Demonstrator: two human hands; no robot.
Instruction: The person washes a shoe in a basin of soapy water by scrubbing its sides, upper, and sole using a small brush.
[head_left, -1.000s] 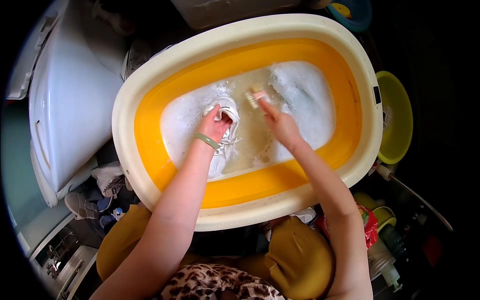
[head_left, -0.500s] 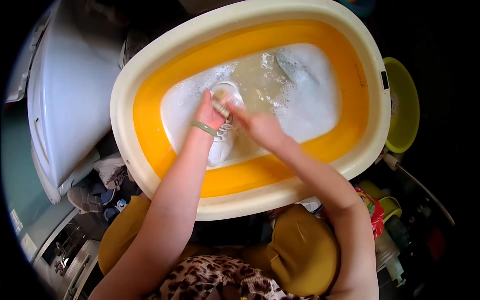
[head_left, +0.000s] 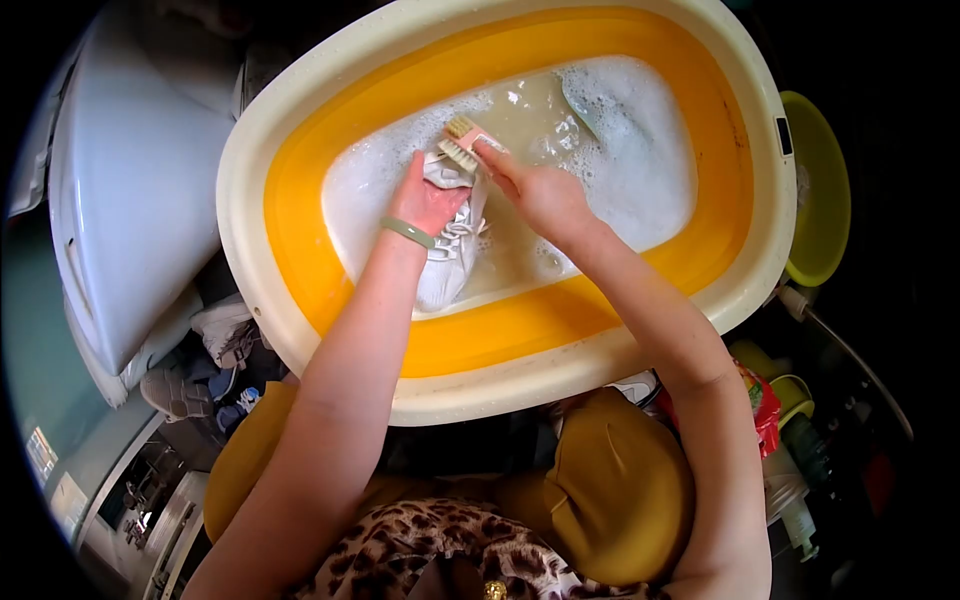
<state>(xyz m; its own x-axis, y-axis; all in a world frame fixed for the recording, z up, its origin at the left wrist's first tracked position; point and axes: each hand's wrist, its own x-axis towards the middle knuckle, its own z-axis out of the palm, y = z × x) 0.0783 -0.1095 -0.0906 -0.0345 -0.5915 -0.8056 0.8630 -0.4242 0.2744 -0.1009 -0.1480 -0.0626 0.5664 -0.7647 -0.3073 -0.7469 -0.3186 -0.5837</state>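
Right hand (head_left: 545, 200), brush (head_left: 480, 140) well inside rim (head_left: 480, 400)

Bright basin (head_left: 290, 225), small glare spots on the water (head_left: 532, 120), dark fisheye-warped edges.

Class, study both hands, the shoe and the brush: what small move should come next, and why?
Probably draw the brush along the shoe at its heel end: the right hand holds the brush close by, contact unclear, while the left hand holds the shoe at its opening.
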